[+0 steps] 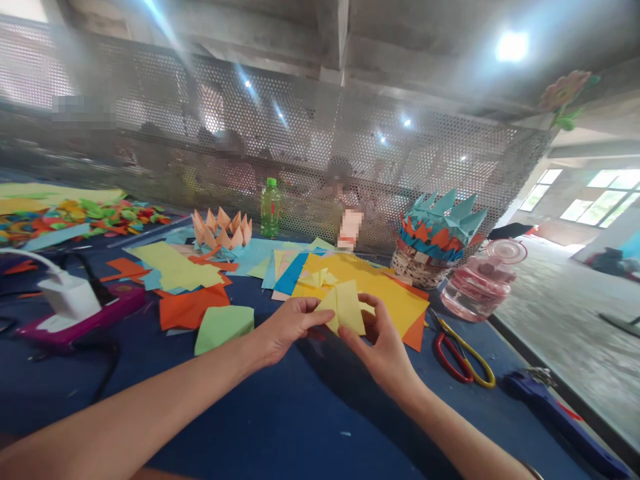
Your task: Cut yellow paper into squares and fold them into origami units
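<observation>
Between my two hands is a small folded piece of pale yellow paper (349, 308), lifted over the blue table. My left hand (293, 327) pinches its left edge, thumb on the near face. On the other side, my right hand (377, 337) grips the lower right part, its fingers partly hidden behind the paper. Just behind lies a stack of large yellow paper sheets (395, 293), with a small folded yellow paper piece (320, 278) on it. A light green paper square (224, 328) rests near my left forearm.
Red-and-yellow-handled scissors (465, 353), a blue-handled tool (565, 417) and a pink water bottle (477, 283) stand or lie at the right. Folded-paper crowns (223, 230) and a paper-topped basket (425, 263) sit behind, beside a green bottle (270, 208). A purple power strip (120, 303) is left.
</observation>
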Demonstrator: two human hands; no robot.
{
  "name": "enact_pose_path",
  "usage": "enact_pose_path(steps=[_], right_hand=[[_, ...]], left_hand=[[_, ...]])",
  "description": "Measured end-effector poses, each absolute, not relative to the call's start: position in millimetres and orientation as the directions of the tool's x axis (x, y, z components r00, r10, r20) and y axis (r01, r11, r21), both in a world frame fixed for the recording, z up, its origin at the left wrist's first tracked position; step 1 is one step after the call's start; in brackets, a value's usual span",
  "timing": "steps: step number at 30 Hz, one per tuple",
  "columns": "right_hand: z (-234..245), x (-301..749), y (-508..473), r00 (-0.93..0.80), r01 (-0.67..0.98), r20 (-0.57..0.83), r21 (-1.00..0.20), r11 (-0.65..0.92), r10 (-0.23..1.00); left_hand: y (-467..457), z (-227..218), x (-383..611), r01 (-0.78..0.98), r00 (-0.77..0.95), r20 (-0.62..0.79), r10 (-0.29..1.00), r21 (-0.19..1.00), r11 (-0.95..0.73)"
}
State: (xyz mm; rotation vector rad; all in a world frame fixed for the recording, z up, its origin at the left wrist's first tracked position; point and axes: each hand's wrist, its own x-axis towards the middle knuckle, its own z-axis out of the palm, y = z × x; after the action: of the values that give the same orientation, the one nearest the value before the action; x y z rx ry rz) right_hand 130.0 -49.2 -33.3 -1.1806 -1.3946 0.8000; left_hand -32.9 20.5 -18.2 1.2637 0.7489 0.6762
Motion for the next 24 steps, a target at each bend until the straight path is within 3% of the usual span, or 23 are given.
enact_pose_path(steps=[3, 6, 9, 12, 19, 24], right_hand=[[-31.4, 137.4, -48.6, 0.109, 0.418, 0.525, -0.795, 0.44, 0.844], [-29.5, 146.8, -47.2, -0.023, 0.668, 0.7, -0.521, 0.532, 0.714], [-27.8, 152.7, -45.6, -0.173, 0.799, 0.763, -0.261, 0.542, 0.623], [-26.0, 154.0, -44.7, -0.271, 0.814, 0.788, -0.118, 0.568, 0.553], [-26.4, 152.2, -46.1, -0.401, 0.785, 0.75, -0.014, 0.619, 0.526], [-28.5, 154.6, -43.7, -0.365, 0.789, 0.742, -0.073, 0.61, 0.562]], left_hand=[[22.6, -13.7, -33.9, -0.056, 0.558, -0.148, 0.816, 0.975, 0.215], [23.3, -12.1, -34.0, -0.057, 0.56, -0.167, 0.811, 0.969, 0.239], [22.9, -12.5, -33.5, -0.055, 0.561, -0.175, 0.809, 0.967, 0.247], [23.3, -13.5, -33.6, -0.062, 0.558, -0.172, 0.812, 0.967, 0.247], [25.1, -19.3, -34.3, -0.079, 0.573, -0.116, 0.811, 0.978, 0.195], [22.1, -16.6, -32.5, -0.078, 0.54, -0.129, 0.831, 0.976, 0.202]])
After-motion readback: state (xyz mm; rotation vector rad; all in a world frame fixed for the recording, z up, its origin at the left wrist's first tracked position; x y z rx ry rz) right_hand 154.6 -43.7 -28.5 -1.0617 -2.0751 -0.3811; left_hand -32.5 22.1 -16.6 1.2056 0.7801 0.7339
